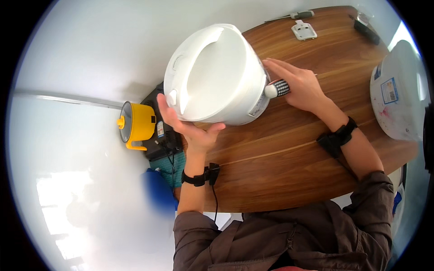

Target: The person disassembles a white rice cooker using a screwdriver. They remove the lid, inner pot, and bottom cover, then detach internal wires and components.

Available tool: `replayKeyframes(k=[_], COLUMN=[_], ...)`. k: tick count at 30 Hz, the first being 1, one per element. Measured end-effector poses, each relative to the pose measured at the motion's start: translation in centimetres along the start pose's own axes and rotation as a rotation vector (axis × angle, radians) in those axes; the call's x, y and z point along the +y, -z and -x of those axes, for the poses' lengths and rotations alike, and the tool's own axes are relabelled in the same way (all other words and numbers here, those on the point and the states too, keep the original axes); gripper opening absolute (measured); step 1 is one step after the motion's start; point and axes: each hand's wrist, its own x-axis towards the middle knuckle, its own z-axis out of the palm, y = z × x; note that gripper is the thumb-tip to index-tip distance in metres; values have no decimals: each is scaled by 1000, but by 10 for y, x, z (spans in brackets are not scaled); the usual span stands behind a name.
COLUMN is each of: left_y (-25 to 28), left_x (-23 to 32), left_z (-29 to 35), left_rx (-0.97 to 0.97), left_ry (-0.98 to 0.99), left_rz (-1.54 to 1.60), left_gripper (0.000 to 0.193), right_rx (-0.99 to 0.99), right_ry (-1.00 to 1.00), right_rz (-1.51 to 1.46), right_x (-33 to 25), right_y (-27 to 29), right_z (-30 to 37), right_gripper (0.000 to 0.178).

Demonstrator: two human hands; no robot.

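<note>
A white rice cooker (221, 74) with a rounded lid and a curved white handle stands at the far left part of the table. My left hand (192, 131) is by its near left side, fingers and thumb spread, the palm close to or against the body; the exact contact is hard to see. At the cooker's right side, my right hand (300, 88) grips a small thing with a black-and-white checked body (281, 87) and a white rounded end, whose kind I cannot make out. That white end meets the cooker's side near a label, and my outstretched fingers reach toward the wall of the cooker.
The wooden table (280, 158) has a white plastic piece (304, 30), a screwdriver (302, 14) and a black object (366, 32) at its back. At right stands a large white translucent container (398, 95). Left of the cooker, a yellow pot (141, 122) sits beside a black device (165, 141).
</note>
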Motion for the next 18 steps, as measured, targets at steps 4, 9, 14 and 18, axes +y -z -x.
replayKeyframes(k=[4,9,14,18], left_y=[-13,-30,-36,-27], left_x=[-4,1,4,0], left_z=[4,0,-10,-18], left_rx=[43,170,244,295], left_ry=[206,318,364,427], left_rz=[203,366,405,434], left_gripper=[140,136,122,109], right_rx=[-287,-283,-284,-203], right_ry=[-93,-40,-93,-90], right_rz=[-44,-93,-170,-284], right_x=[1,1,-2,-8], right_y=[2,1,10,9], right_z=[2,-2,-2,-3], right_gripper=[95,102,92,85])
